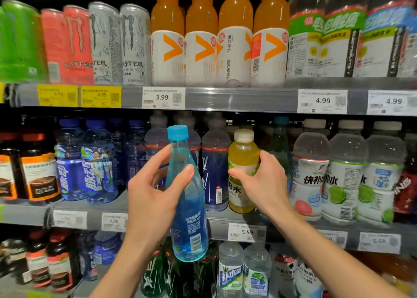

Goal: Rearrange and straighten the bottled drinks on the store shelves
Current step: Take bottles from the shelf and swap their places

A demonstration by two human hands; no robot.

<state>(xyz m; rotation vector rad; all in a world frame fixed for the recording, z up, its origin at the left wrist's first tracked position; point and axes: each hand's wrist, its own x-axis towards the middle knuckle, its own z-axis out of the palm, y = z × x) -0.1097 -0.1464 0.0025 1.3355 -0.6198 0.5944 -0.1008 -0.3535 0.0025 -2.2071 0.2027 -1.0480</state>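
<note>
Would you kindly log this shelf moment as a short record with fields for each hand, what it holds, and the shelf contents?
left hand: left hand grips the blue bottle, held off the shelf in front of the middle row
right hand: right hand grips the yellow bottle standing at the middle shelf edge
blue bottle: upright, slightly tilted, light blue cap on
yellow bottle: upright, white cap
top shelf: orange bottles beside cans
price tag: 5.59 tag below the yellow bottle

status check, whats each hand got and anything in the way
Left hand holds blue bottle off the shelf. Right hand grips yellow bottle on middle shelf. Dark blue bottle close beside it.
</note>
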